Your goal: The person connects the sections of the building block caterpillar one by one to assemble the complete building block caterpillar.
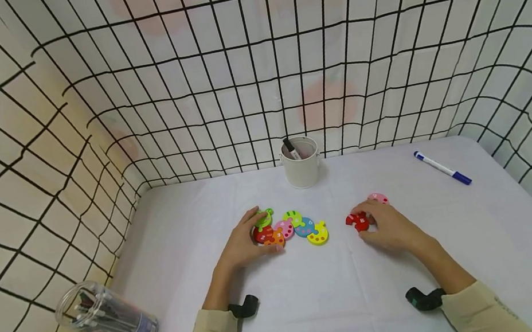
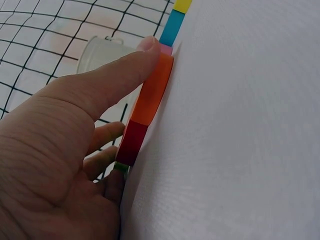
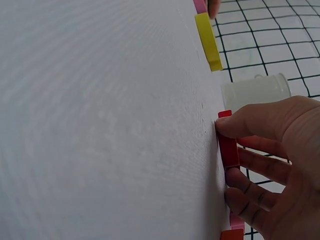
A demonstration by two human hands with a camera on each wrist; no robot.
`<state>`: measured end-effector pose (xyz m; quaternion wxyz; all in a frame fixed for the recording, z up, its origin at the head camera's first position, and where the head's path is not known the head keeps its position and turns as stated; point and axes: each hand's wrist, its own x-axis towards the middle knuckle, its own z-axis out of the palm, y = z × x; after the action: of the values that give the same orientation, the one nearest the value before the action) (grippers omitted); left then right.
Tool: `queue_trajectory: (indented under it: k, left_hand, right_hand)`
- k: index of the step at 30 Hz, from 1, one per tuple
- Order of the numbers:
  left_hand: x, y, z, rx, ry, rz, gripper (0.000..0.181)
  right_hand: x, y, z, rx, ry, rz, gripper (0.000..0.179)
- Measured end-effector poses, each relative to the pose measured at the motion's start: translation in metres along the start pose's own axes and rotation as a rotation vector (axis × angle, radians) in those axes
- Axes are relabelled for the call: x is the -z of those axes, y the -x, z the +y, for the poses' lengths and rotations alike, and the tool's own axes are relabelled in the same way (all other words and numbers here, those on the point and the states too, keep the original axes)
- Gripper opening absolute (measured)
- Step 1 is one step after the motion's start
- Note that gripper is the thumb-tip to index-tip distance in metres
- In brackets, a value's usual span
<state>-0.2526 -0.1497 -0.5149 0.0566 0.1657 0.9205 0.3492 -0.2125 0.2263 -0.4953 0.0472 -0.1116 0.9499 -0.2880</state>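
Note:
A curved chain of numbered, round wooden puzzle pieces lies on the white table, with pink point(image 1: 283, 229), blue point(image 1: 304, 228) and yellow point(image 1: 318, 234) pieces toward its right. At its left end my left hand point(image 1: 242, 243) holds the green, red and orange pieces between thumb and fingers. The thumb lies along the orange piece point(image 2: 154, 90), and fingers are behind the red piece point(image 2: 132, 142). Apart from the chain, my right hand point(image 1: 389, 226) pinches a separate red piece point(image 3: 228, 145) by its edges. A pink piece point(image 1: 378, 198) shows past the right fingers; an orange piece point(image 3: 232, 234) lies near them.
A white bucket point(image 1: 302, 169) with a marker inside stands at the back. A blue-capped marker point(image 1: 442, 167) lies at the right. At the left, a clear jar point(image 1: 107, 317) holds several pens. Black wire grid point(image 1: 250, 64) encloses the back and sides.

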Motion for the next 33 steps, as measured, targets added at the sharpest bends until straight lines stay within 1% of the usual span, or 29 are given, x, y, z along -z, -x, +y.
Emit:
queue_trajectory:
  k: [6,9,14,18,25,29,33]
  left_hand:
    - [-0.001,-0.001,-0.002,0.016,0.013,-0.005,0.095]
    - [-0.001,-0.001,-0.002,0.012,0.02,-0.004,0.095]
    - [0.0,-0.001,-0.001,-0.001,0.021,-0.003,0.095]
    - [0.001,0.001,0.0,-0.001,0.02,-0.004,0.094]
    - [0.002,0.003,0.001,0.013,0.032,-0.001,0.091]
    - [0.001,0.002,0.001,0.002,0.036,-0.012,0.09]
    - [-0.001,0.001,0.002,-0.013,0.039,-0.019,0.089]
  right_hand:
    - [0.0,0.0,-0.002,0.008,-0.022,0.007,0.052]
    - [0.0,-0.001,-0.002,0.009,-0.031,0.015,0.05]
    - [0.001,-0.005,-0.005,-0.016,-0.051,0.024,0.052]
    - [0.002,-0.009,-0.009,-0.011,-0.057,0.033,0.052]
    - [-0.001,-0.018,-0.019,0.041,-0.083,0.033,0.047]
    - [-0.003,-0.022,-0.024,0.076,-0.094,0.037,0.046]
    - [-0.004,-0.026,-0.029,0.099,-0.104,0.021,0.045]
